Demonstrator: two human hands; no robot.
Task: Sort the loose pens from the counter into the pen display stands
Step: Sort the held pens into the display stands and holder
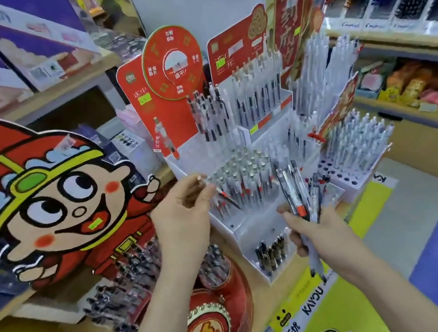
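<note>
L hand [187, 208] curled, thumb & fingertips pinching one slim clear pen w/ red band [224, 195]; tip angled down-right, over front rows of the white tiered plastic pen display stand [247, 229]; R hand [320, 233] closed round a bunch of clear & black loose pens [294, 191], held upright, ends sticking out above & below fist; bunch just beside stand's front-right part, near L hand's pen; stand sits on tan wood bench [260, 301].
</note>
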